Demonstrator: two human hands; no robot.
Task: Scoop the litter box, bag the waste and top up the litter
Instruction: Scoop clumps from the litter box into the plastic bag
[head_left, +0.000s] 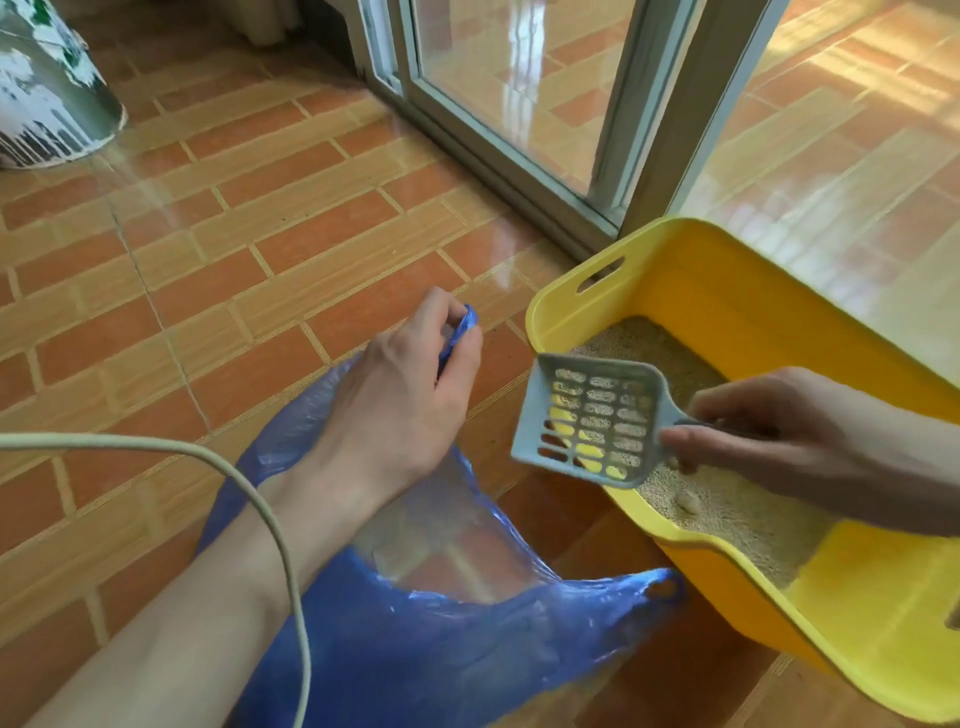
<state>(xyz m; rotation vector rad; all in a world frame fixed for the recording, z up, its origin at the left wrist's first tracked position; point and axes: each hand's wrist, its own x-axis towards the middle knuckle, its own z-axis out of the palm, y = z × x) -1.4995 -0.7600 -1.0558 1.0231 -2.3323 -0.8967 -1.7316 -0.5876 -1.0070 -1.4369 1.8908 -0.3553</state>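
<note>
A yellow litter box (691, 270) sits on the tiled floor at the right, with pale beige litter (727, 514) inside and a small clump near its front rim. My right hand (769, 431) grips the handle of a grey slotted scoop (592, 415), held over the box's left rim with nothing visible in it. A blue plastic bag (441, 639) lies open on the floor left of the box. My left hand (400, 395) pinches one of the bag's handles and lifts it.
A sliding glass door frame (519, 171) runs behind the box. A white and green sack (47, 88) stands at the far left. A pale cable (249, 488) crosses over my left forearm. Orange floor tiles spread to the left.
</note>
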